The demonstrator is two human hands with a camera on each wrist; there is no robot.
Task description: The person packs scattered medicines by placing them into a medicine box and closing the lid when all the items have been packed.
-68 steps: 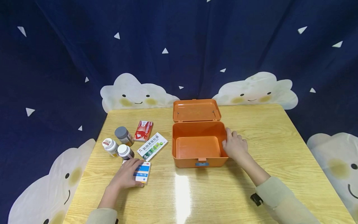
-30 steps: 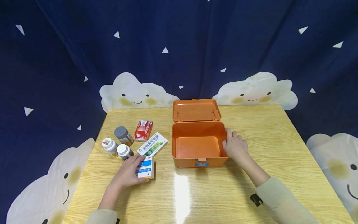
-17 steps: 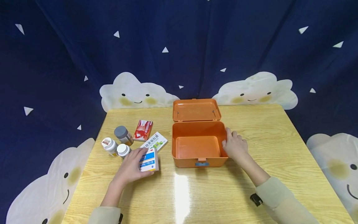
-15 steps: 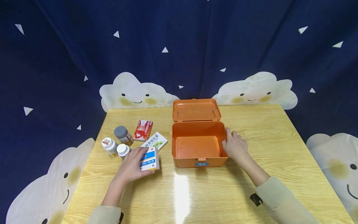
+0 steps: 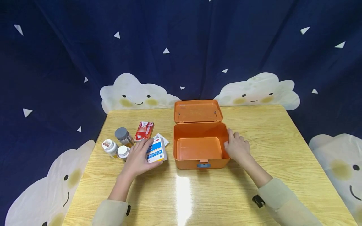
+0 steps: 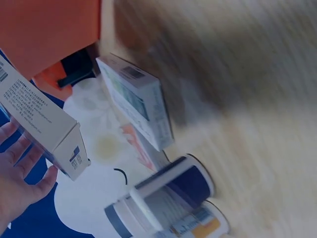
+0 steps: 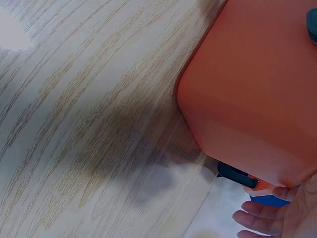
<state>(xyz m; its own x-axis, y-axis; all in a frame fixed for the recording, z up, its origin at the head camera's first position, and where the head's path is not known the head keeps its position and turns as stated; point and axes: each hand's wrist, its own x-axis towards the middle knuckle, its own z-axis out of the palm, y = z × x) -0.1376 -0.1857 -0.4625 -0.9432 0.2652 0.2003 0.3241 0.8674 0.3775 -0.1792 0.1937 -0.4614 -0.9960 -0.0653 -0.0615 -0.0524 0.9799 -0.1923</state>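
In the head view my left hand (image 5: 138,158) grips a white-and-blue medicine box (image 5: 155,151), thumb on the near edge and fingers along the far one. The box is off the table; its printed side panel (image 6: 34,106) shows in the left wrist view. Below and behind it lies a white-and-green medicine box (image 6: 131,99), mostly covered in the head view. My right hand (image 5: 238,146) holds the right wall of an orange storage box (image 5: 202,164), thumb over the rim and fingers outside. The storage box's lid (image 5: 199,112) is raised back, and nothing lies inside.
Left of the held box stand a grey-capped bottle (image 5: 124,135), a white bottle with a red-marked cap (image 5: 109,147) and a smaller white-capped bottle (image 5: 123,152). A red medicine box (image 5: 144,129) lies farther back. A patterned curtain (image 5: 169,25) hangs behind the wooden table (image 5: 263,125).
My left hand has picked up the white-and-blue medicine box and carried it forward and right, over the white-and-green box. The right hand and storage box have stayed put.
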